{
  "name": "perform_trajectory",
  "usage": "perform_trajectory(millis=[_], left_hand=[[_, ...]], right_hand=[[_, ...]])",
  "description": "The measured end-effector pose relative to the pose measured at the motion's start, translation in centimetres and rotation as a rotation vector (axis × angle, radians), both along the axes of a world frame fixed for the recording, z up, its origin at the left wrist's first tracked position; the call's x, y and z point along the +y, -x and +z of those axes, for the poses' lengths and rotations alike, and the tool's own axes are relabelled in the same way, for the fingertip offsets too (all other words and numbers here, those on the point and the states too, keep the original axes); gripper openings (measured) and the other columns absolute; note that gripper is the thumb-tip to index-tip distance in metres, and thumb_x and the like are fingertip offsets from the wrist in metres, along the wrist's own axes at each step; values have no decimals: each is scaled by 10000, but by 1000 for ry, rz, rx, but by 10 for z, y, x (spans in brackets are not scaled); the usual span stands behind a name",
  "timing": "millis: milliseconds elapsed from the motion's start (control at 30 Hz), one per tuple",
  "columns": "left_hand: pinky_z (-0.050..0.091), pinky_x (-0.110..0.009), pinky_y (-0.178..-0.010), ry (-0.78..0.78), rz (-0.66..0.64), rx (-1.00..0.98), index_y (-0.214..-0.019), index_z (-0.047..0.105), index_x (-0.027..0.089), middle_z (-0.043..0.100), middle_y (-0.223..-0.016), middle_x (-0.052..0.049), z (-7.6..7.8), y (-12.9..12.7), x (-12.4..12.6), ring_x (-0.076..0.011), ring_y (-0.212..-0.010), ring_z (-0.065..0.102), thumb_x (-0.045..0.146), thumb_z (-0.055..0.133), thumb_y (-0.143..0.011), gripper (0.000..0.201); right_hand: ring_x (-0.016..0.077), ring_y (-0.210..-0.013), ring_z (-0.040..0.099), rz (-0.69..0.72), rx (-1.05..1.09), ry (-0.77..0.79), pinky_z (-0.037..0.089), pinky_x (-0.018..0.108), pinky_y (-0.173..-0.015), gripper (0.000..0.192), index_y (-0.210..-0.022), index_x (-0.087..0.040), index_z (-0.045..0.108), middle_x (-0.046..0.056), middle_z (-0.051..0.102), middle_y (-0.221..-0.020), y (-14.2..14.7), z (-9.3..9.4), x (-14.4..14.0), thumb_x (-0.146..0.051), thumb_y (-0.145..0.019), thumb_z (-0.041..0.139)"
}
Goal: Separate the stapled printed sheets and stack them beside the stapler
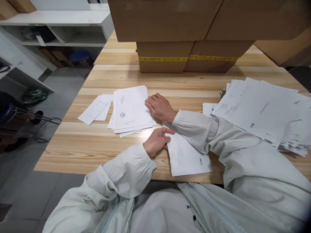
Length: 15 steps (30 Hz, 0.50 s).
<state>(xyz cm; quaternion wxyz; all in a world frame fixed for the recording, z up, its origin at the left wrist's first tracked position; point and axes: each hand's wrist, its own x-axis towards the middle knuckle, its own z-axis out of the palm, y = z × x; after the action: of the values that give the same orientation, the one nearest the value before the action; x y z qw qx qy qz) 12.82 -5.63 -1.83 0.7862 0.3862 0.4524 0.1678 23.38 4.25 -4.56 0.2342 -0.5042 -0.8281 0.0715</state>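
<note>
Left hand (pixel 157 141) is pinching the printed sheet (pixel 188 157) at the front of the wooden table (pixel 80 155), probably light, bendy, best edge-held; right hand (pixel 161 107) is touching the paper stack (pixel 130 111), grip unclear.

A white printed sheet (pixel 186 155) lies slightly turned near the surface's front edge (pixel 102 171); an uneven paper stack (pixel 131 108) lies flat nearer the left edge (pixel 63 118).

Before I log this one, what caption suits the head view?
Left hand on a printed sheet, right hand at the edge of a paper stack, cardboard boxes behind.
</note>
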Motion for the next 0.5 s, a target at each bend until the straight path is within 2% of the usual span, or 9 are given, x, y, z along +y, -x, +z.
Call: perform_trajectory(millis=[100, 167, 233, 300, 333, 400, 500], left_hand=[[432, -181, -431, -11, -12, 11, -994, 566, 98, 552, -526, 47, -2, -1, -2, -77, -416, 504, -42, 465, -747, 302], [374, -171, -420, -53, -25, 18, -988, 578, 104, 505, -493, 66, -3, 4, -10, -68, -398, 452, -24, 476, -744, 294], [296, -170, -417, -155, -46, 24, -963, 613, 112, 400, -451, 95, -5, 15, -23, -54, -386, 357, 17, 501, -755, 255], [255, -184, -445, -345, -66, 27, -925, 655, 123, 359, -482, 88, -5, 33, -39, -49, -429, 305, 85, 530, -790, 189], [240, -196, -460, -468, -46, 43, -899, 669, 129, 374, -509, 73, -4, 42, -46, -54, -460, 305, 119, 532, -814, 161], [262, -220, -494, -646, -29, 68, -914, 689, 148, 432, -554, 46, -1, 57, -57, -70, -503, 336, 179, 505, -866, 193], [313, -241, -528, -808, -10, 65, -943, 700, 171, 525, -619, 17, 7, 62, -62, -86, -541, 410, 206, 469, -907, 236]], right_hand=[[264, -1143, 503, -23, 109, -63, 395, 424, -1010, 376, -1216, -144, 611, 117, 642, -1237, -1, 10, 2, -309, -1001, 350], [247, -1188, 512, -31, 204, -163, 387, 420, -1051, 378, -1270, -164, 582, 105, 621, -1290, -13, 27, -5, -319, -992, 378], [242, -1212, 526, -41, 273, -254, 375, 435, -1079, 378, -1280, -189, 582, 97, 620, -1299, -35, 49, -26, -351, -975, 430], [251, -1180, 562, -116, 331, -265, 406, 450, -1053, 372, -1248, -217, 611, 88, 643, -1261, -62, 67, -64, -401, -946, 498], [246, -1120, 598, -195, 375, -209, 448, 437, -1004, 361, -1218, -228, 632, 82, 663, -1215, -75, 72, -88, -421, -930, 530], [218, -980, 653, -363, 494, 16, 513, 389, -895, 368, -1193, -248, 649, 66, 698, -1112, -92, 71, -140, -465, -907, 565], [216, -814, 681, -392, 731, 491, 565, 334, -687, 411, -1083, -241, 692, 62, 727, -957, -93, 52, -207, -552, -820, 641]])
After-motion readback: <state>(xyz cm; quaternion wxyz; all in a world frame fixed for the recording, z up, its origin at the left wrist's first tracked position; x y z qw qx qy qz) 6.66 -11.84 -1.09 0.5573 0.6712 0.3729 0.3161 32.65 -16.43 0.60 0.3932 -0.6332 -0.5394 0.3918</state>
